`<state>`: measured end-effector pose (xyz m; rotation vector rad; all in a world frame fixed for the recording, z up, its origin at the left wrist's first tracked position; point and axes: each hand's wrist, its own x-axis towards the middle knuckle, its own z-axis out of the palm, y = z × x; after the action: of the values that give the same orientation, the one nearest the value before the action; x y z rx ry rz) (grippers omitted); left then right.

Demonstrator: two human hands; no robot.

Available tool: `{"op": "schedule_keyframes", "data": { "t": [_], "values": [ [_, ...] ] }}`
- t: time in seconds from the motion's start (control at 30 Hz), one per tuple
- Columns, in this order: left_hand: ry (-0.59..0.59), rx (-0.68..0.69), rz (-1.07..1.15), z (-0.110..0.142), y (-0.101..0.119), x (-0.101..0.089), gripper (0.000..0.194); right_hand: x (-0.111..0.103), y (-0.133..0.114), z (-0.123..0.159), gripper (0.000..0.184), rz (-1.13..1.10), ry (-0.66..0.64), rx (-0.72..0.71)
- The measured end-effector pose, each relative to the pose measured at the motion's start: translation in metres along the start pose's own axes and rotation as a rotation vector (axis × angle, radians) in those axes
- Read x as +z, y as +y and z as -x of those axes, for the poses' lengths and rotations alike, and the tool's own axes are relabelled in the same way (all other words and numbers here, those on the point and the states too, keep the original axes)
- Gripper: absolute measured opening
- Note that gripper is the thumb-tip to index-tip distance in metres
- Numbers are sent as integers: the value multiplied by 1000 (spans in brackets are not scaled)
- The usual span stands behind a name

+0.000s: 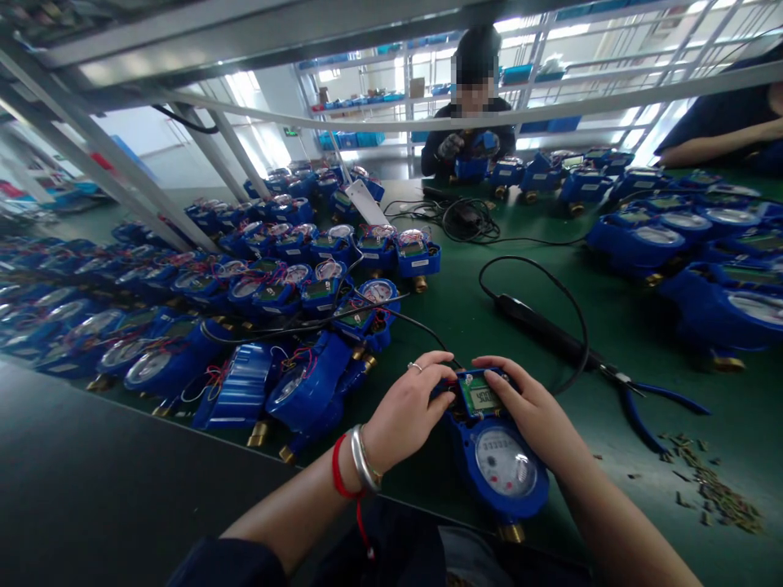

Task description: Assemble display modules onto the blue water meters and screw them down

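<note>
A blue water meter (505,465) lies close in front of me, its round dial toward me and a brass fitting at its near end. In its far compartment sits a green circuit board (471,399) with a small lit-grey display (484,398). My left hand (407,416) is closed at the compartment's left edge, thumb and fingers bent together. From the right, my right hand (529,403) grips the compartment, with its thumb on the board's edge and fingers over the far side. Whether a wire is between my left fingertips is hidden.
Rows of blue meters (330,285) with loose wires fill the left side; more meters (648,236) stand right. A black electric screwdriver (541,330) with cable, blue-handled pliers (639,408) and scattered screws (722,493) lie right. A co-worker (471,139) sits opposite.
</note>
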<state>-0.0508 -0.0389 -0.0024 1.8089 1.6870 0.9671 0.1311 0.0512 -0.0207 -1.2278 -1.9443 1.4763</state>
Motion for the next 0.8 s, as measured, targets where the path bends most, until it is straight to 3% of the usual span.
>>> {"op": "schedule_keyframes", "data": {
  "t": [0.23,0.4,0.53,0.8],
  "values": [
    [39,152,-246,9,3,-8,18,5,-2,1,36,46,41,-18],
    [146,121,-305,11,4,-13,14,5,-4,2,36,25,29,-18],
    [86,67,-314,7,2,-12,11,6,-3,2,35,55,48,-27],
    [-17,112,-372,-6,6,-10,17,6,-1,0,35,88,57,-47]
  ]
}}
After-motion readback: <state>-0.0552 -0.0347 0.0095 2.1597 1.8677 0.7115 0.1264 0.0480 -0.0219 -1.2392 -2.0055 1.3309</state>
